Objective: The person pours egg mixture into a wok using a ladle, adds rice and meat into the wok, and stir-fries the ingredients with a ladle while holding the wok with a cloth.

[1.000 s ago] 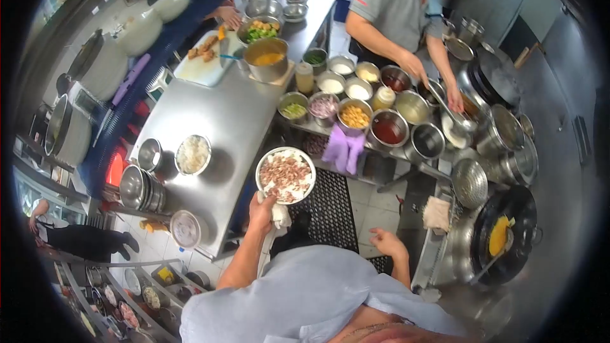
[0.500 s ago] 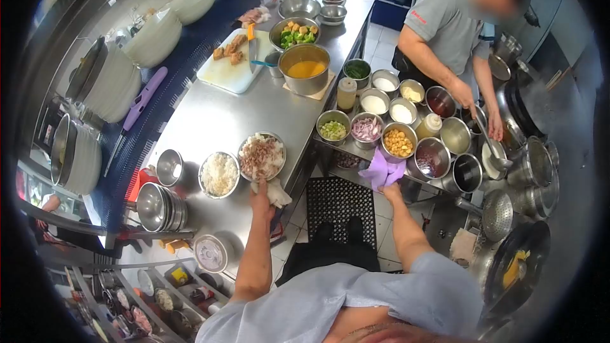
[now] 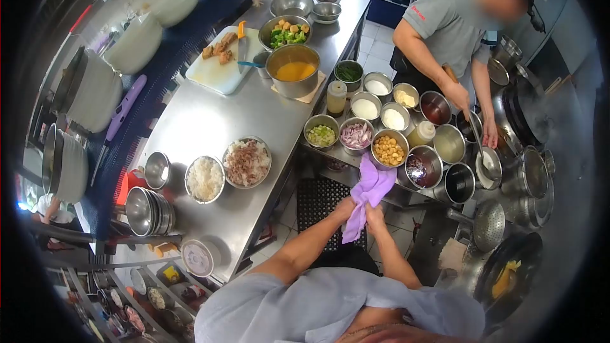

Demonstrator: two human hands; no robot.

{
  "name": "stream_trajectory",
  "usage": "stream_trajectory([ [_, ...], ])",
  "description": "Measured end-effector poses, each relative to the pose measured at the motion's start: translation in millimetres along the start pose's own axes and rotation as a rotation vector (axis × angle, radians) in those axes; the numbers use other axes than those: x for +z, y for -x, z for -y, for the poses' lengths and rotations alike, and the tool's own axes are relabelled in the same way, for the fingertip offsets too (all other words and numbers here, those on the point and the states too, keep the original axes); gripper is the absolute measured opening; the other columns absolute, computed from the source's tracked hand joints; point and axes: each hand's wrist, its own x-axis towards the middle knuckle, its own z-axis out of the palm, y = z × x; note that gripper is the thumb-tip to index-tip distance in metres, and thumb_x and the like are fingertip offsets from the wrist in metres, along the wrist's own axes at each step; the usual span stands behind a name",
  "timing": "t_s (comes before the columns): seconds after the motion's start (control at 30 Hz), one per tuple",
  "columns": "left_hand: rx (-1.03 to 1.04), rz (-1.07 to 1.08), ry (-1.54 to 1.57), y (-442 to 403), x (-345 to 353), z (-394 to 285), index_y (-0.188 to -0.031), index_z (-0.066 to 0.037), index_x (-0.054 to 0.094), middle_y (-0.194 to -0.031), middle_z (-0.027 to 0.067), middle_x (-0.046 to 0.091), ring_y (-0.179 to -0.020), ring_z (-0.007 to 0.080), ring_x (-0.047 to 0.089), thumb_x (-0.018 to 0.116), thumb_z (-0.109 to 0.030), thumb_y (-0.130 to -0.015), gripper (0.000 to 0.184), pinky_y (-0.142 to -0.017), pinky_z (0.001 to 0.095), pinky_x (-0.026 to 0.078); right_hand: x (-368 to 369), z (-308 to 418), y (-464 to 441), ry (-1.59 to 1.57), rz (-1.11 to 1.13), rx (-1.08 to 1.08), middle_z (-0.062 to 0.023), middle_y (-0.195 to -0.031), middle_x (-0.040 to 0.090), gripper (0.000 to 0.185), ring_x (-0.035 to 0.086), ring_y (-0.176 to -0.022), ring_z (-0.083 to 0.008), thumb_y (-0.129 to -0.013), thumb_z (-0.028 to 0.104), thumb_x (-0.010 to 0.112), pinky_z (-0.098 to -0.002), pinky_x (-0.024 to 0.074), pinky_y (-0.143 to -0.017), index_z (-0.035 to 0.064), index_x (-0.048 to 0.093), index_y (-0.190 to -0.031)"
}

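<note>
The biggest thing before me is the steel table point(image 3: 264, 121), lying to the left of the person in grey. Across a gap from its right edge stands the ledge point(image 3: 333, 154), crowded with pots, a co-worker point(image 3: 454, 44) leaning in at its far side. A black mat point(image 3: 319, 198) lies on the floor in front of the ledge.

The purple cloth point(image 3: 373, 181) hangs at the ledge's near edge, its lower tip dangling free. On the table, the topped bowl point(image 3: 247, 162) of rice sits toward the right edge, with the plain bowl point(image 3: 205, 179) just beside it. The pot of cubes point(image 3: 389, 150) stands on the ledge's near edge, right by the cloth's upper end.

The left hand point(image 3: 345, 208) is curled tight on one side of the cloth; the right hand point(image 3: 375, 217) grips the other, though I can't make out every finger.

I can't tell whether the cloth's top is caught against that pot; if so, a hard tug could tip it. A flicked fold might dip into the sauce pot point(image 3: 424, 168). A wide swing of the left elbow could knock the topped bowl.
</note>
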Motion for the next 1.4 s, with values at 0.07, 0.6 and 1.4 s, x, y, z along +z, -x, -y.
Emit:
stream_trajectory([
  [0.07, 0.031, 0.046, -0.113, -7.1, 3.9, -8.8, -0.103, 0.001, 0.065, -0.103, 0.0256, 0.064, -0.098, 0.0386, 0.062, 0.062, -0.035, -0.08, 0.042, -0.083, 0.0421, 0.048, -1.1, 2.3, -10.5, 0.067, -0.096, 0.086, -0.0166, -0.1, 0.063, 0.037, 0.061, -0.089, -0.0268, -0.091, 0.025, 0.051, -0.0384, 0.0493, -0.073, -0.0038, 0.056, -0.114],
  [0.6, -0.101, -0.023, 0.655, 135.6, -81.6, -74.3, -0.139, -0.015, 0.029, -0.132, 0.0148, 0.043, -0.115, 0.0249, 0.05, 0.061, -0.038, -0.09, 0.063, -0.087, 0.0401, 0.048, 8.4, 85.7, 68.2, 0.227, 0.605, 0.221, -0.0144, -0.124, 0.056, 0.071, 0.054, -0.112, -0.0207, -0.087, 0.036, 0.066, -0.0331, 0.0445, -0.094, 0.0019, 0.035, -0.14],
  [1.4, 0.099, 0.16, 0.801, 193.0, -127.8, -100.5, -0.129, -0.011, 0.045, -0.11, 0.0048, 0.057, -0.1, 0.0146, 0.055, 0.046, -0.011, -0.097, 0.032, -0.086, 0.0295, 0.047, 117.4, 147.6, 205.5, 0.171, 0.453, -0.241, -0.0099, -0.107, 0.06, 0.047, 0.057, -0.097, -0.0136, -0.078, 0.004, 0.07, -0.0308, 0.0473, -0.084, -0.0039, 0.05, -0.12],
])
